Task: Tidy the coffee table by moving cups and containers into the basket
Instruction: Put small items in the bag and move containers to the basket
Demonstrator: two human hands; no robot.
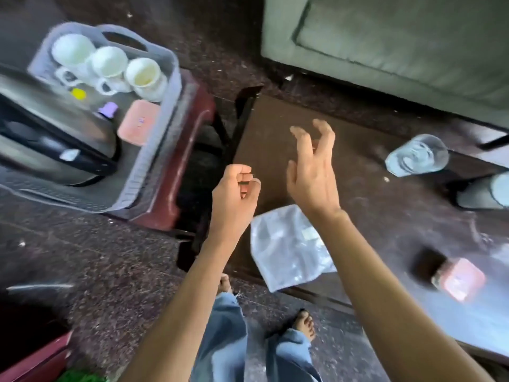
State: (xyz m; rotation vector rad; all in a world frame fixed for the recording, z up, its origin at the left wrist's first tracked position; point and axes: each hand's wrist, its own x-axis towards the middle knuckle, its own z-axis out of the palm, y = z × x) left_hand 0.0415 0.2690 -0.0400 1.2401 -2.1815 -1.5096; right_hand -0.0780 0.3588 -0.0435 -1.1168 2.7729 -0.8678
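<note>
Hands: the left hand point(234, 194) has its fingers curled inward and we see nothing in it; the right hand point(311, 172) is open, with fingers spread and a little bent, and it holds nothing.
Place of hands: both hover over the left end of the dark brown wooden coffee table point(371, 216).
Next thing: the clear drinking glass point(417, 155) is on the table, to the right of the right hand and a bit farther away; we judge this hand the nearer one.
Axis: the glass slants in the picture, with its rim up and to the right; we cannot tell whether it stands or lies.
Other thing: the small container with a pink square lid point(457, 279) sits to the right of the right forearm.
Basket: the grey translucent plastic basket point(150, 172) is to the left of the left hand, on a dark red stool point(190, 150), with three white cups point(110, 62) inside.
Hidden: the pale object point(487, 191) at the right edge is cut off, and blur softens what is in the basket.
</note>
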